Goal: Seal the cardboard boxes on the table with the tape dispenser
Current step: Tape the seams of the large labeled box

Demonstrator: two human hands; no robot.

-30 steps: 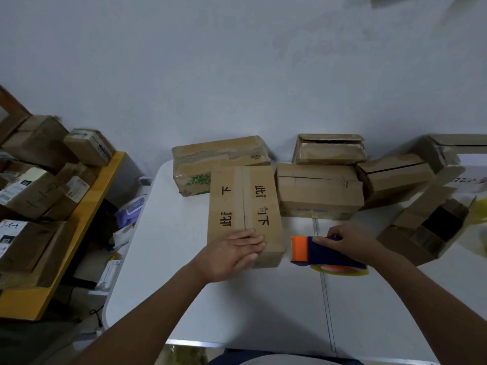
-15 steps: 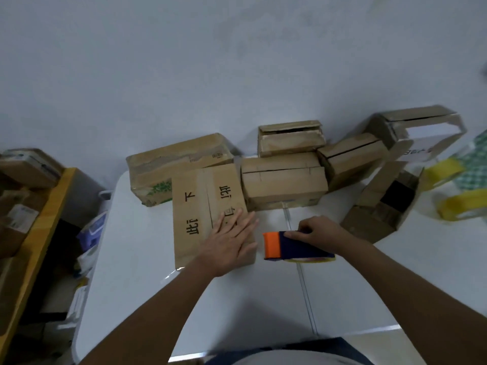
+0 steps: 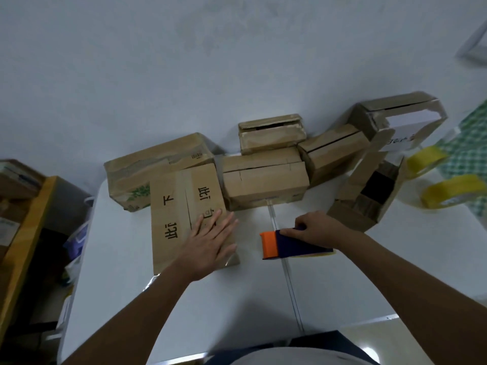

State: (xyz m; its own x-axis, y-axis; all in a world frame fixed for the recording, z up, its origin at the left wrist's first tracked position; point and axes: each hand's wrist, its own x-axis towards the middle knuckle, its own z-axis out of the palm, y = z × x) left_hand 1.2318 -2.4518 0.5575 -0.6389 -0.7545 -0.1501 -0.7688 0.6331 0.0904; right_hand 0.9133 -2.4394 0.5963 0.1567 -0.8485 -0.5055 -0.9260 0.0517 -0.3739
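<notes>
1. I see the left hand lying flat, fingers straight, on the printed box at table centre
2. right hand grips the tape dispenser, sitting on the table at the box's 3 o'clock
3. more boxes sit at 12 o'clock

The nearest cardboard box bears upside-down black characters, "下" among them.

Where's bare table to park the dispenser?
Free: the near table strip between both forearms, and right of the tape dispenser below the open box. Crowded: the far edge, boxes packed; tape rolls at right.
</notes>
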